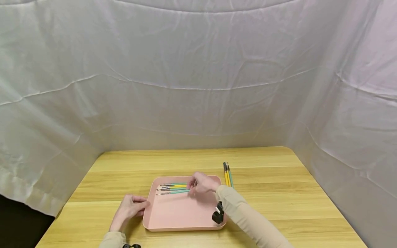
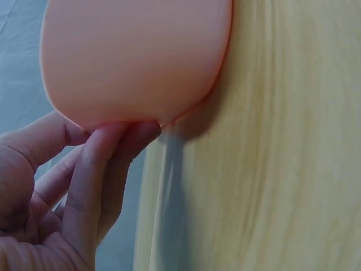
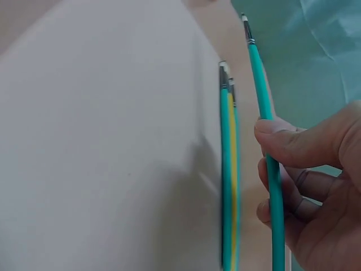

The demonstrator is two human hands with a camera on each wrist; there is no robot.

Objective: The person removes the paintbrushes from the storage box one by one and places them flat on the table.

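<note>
A pink tray (image 1: 186, 213) lies on the table, with several teal and yellow paintbrushes (image 1: 172, 186) side by side near its far edge. My right hand (image 1: 202, 183) is over the tray and pinches a teal paintbrush (image 3: 260, 84) between thumb and fingers. In the right wrist view that brush is beside the row of brushes (image 3: 225, 169), apart from them, its bristle end pointing away from the hand. At the tray's left side, my left hand (image 1: 131, 208) pinches the rim; the left wrist view shows its fingers (image 2: 90, 175) at the tray's edge (image 2: 135, 107).
More paintbrushes (image 1: 227, 175), yellow and teal, lie on the wooden table (image 1: 273, 193) just beyond the tray's far right corner, partly hidden by the right sleeve. Grey cloth (image 1: 198, 103) hangs around the table's back and sides.
</note>
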